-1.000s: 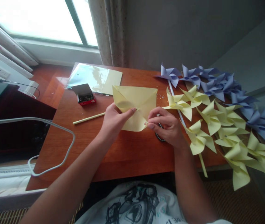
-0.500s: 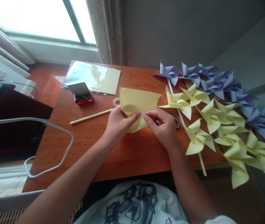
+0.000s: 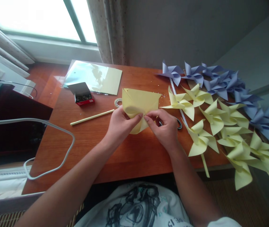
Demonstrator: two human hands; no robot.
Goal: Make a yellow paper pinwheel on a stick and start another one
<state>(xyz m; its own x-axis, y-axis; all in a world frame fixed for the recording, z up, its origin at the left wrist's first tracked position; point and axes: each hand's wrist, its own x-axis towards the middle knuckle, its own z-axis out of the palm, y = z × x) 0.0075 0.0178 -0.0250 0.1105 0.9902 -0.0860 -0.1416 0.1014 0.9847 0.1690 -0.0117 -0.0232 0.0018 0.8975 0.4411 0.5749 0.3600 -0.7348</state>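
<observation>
Between my hands, above the table, is a sheet of yellow paper (image 3: 141, 98) with cut corners, some of them bent in toward its middle. My left hand (image 3: 122, 124) grips its left side, thumb pressed near the centre. Thumb and forefinger of my right hand (image 3: 165, 126) pinch the paper close to the same spot; whether they also hold something small is hidden. Partly covered by the right hand lie scissors (image 3: 179, 124). A roll of tape (image 3: 118, 102) sits just behind the left hand, and a pale yellow paper stick (image 3: 91, 117) lies to its left.
Several yellow pinwheels (image 3: 200, 138) and blue-violet pinwheels (image 3: 171, 73) spread over the table's right side. A small open red box (image 3: 84, 99) of tiny metal pieces stands at left, before a glossy folder (image 3: 96, 77). A white cable (image 3: 71, 138) loops over the table's left edge.
The yellow paper's right part has bent inward a little, and my right fingers have shifted slightly left toward its centre. My left hand keeps its grip.
</observation>
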